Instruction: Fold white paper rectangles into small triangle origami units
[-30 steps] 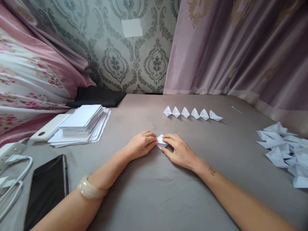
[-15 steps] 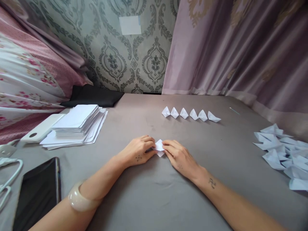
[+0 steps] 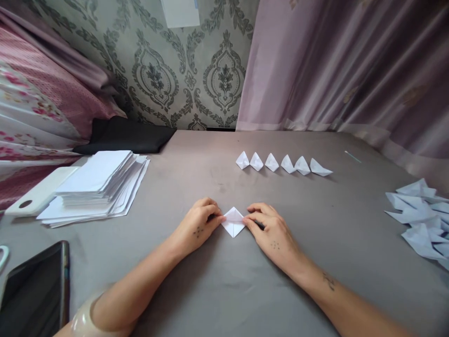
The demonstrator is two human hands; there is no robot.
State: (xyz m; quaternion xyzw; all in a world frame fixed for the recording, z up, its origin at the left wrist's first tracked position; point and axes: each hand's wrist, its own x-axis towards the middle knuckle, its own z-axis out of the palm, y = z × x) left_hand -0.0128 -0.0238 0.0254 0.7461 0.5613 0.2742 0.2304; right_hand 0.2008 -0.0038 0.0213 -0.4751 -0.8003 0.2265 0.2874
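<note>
A small folded paper diamond (image 3: pixel 233 223) lies at the middle of the grey-covered table, with creases running across and down it. My left hand (image 3: pixel 203 219) pinches its left corner between thumb and fingers. At the right corner, the thumb and forefinger of my right hand (image 3: pixel 270 229) are closed on the paper. Beyond the hands stands a row of several folded paper pieces (image 3: pixel 271 162), each with a pointed top.
On the left are a stack of white paper (image 3: pixel 94 173), a white board with a hole (image 3: pixel 42 189), a dark tablet-like device (image 3: pixel 35 290) and black cloth (image 3: pixel 129 135). Folded paper shapes (image 3: pixel 421 215) are heaped at the right. A thin stick (image 3: pixel 352 156) lies at the back right.
The camera view has tilted down and come closer. My hands have moved apart to the paper's side corners, and more of the diamond now shows between them.
</note>
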